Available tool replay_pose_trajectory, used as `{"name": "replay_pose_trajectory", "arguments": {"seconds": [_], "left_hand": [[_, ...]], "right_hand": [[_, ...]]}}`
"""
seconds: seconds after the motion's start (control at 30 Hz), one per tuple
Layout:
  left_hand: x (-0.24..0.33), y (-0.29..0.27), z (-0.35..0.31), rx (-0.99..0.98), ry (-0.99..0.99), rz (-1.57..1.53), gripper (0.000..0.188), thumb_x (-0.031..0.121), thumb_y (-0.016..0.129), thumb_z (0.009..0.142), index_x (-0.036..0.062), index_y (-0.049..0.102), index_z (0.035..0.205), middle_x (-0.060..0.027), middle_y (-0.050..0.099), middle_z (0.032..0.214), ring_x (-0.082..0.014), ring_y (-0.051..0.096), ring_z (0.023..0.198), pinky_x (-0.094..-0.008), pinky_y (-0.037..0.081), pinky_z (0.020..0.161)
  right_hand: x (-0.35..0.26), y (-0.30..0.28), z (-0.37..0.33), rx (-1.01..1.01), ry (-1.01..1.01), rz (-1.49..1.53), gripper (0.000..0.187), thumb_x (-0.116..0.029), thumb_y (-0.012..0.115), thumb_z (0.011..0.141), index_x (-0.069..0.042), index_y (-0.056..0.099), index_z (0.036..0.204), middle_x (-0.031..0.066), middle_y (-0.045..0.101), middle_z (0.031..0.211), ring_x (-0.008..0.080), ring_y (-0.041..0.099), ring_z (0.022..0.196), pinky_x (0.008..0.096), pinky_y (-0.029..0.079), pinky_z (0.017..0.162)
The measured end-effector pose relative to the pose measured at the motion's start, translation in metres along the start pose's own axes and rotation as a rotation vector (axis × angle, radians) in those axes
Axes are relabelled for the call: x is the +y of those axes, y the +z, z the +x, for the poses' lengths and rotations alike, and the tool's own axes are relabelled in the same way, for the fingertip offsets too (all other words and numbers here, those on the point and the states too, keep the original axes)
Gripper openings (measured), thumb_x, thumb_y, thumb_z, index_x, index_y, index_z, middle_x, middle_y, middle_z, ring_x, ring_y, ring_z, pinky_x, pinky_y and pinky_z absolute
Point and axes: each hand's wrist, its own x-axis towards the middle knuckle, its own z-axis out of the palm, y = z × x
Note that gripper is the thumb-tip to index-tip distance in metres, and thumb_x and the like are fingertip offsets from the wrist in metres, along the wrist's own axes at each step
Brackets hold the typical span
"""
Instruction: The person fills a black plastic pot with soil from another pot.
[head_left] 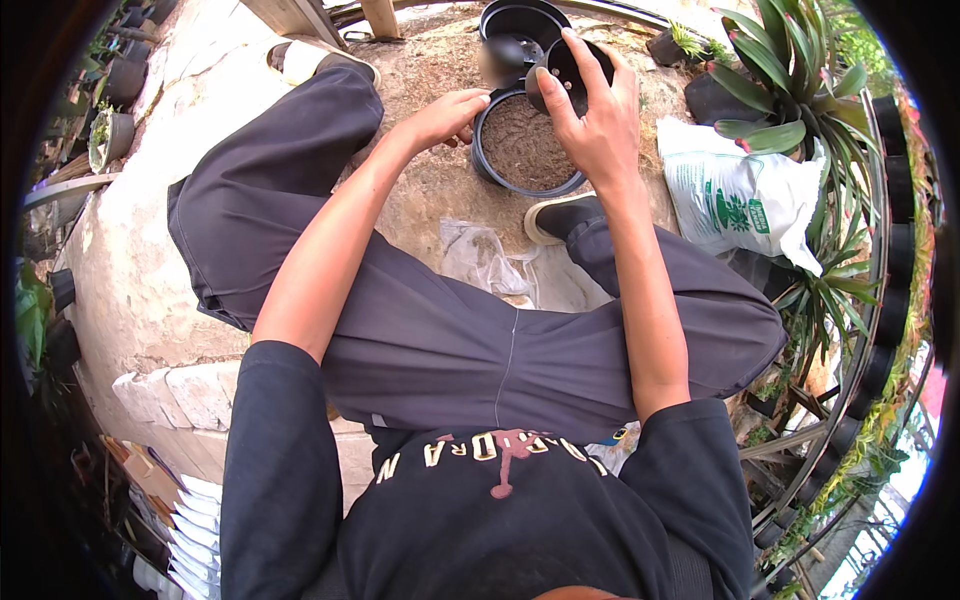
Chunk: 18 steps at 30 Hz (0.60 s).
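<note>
Looking down now over sunlit ground (pixel 140 280), past dark trousers (pixel 260 180) bent out toward ten and three. At two o'clock, spot a strap-leaved plant (pixel 775 140), and beside it a white sack (pixel 720 195) with green print. Up past twelve, find a wide black pot (pixel 488 172), already holding brown soil (pixel 522 140), well up the wall by the look of it, showing no seedling. Just beyond, see another black pot (pixel 525 20). Near the centre, notice crumpled clear plastic (pixel 480 255). Over to the right hand (pixel 605 120) at one o'clock: gripping a small black pot (pixel 562 62), seemingly tilted above the soil's one-o'clock edge. Across to the left hand (pixel 445 118): bending fingers by the rim at ten; can't tell if holding it. Smallest, pick out pale bits (pixel 567 86) inside the small pot. Judging from that: soil in, bits not yet out.
</note>
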Motion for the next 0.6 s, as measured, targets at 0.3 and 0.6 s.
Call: {"name": "replay_pose_trajectory", "arguments": {"seconds": [0.3,0.6], "left_hand": [[0.001,0.000,-0.002,-0.012,-0.004,-0.008,0.062,0.052,0.047,0.110,0.0177,0.045,0.161,-0.0071,0.065,0.140,-0.0181,0.070,0.091,-0.0348,0.059,0.078],[-0.012,-0.004,0.009,-0.003,-0.033,-0.078,0.063,0.053,0.051,0.110,0.0181,0.044,0.163,-0.0054,0.062,0.143,-0.0167,0.070,0.087,-0.0328,0.059,0.074]], "right_hand": [[0.009,0.018,-0.015,-0.141,0.090,-0.012,0.060,-0.055,0.070,0.098,-0.022,0.063,0.148,0.0310,0.054,0.140,0.0468,0.058,0.124,0.0529,0.051,0.102],[0.009,0.035,-0.033,-0.244,0.068,-0.120,0.060,-0.055,0.070,0.097,-0.027,0.061,0.150,0.0306,0.054,0.139,0.0474,0.057,0.123,0.0548,0.050,0.104]]}}
